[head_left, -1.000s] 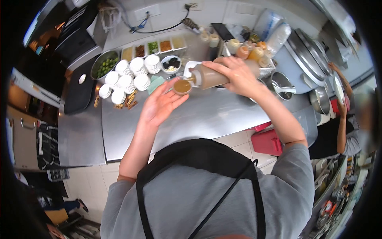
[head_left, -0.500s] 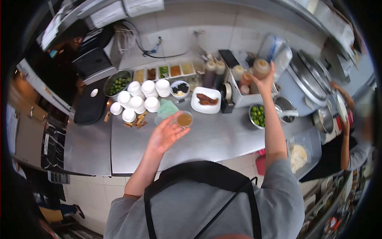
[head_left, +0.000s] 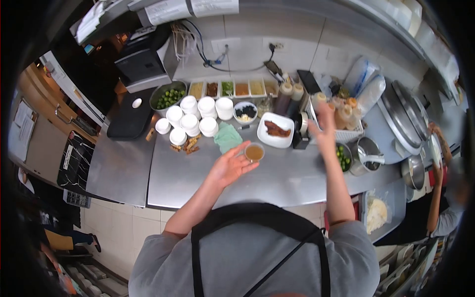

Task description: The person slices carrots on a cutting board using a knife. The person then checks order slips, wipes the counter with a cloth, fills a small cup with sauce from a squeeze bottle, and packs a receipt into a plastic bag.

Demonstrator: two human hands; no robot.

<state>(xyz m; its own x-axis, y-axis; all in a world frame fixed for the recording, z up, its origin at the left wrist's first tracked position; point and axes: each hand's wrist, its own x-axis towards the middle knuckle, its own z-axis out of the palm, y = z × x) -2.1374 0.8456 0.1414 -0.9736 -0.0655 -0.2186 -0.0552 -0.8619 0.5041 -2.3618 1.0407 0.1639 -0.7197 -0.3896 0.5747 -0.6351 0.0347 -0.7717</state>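
A small clear cup of brown sauce rests in the fingers of my left hand, held palm up over the counter. My right hand is blurred by motion in front of the white basket; thumb and fingers look apart, and I see nothing in them. Squeeze bottles with beige and orange contents stand in that basket. Between my hands lies a white dish with dark reddish-brown strips. A green cloth is left of the cup.
Stacked white cups, a bowl of green limes and a row of topping containers line the back left. On the right are a second lime bowl, a steel pot and a large lidded cooker. Another person's arm holds a plate.
My right hand has let go of a squeeze bottle in the basket and drawn back toward me. The sauce cup stays in my left hand. The whole view has shifted.
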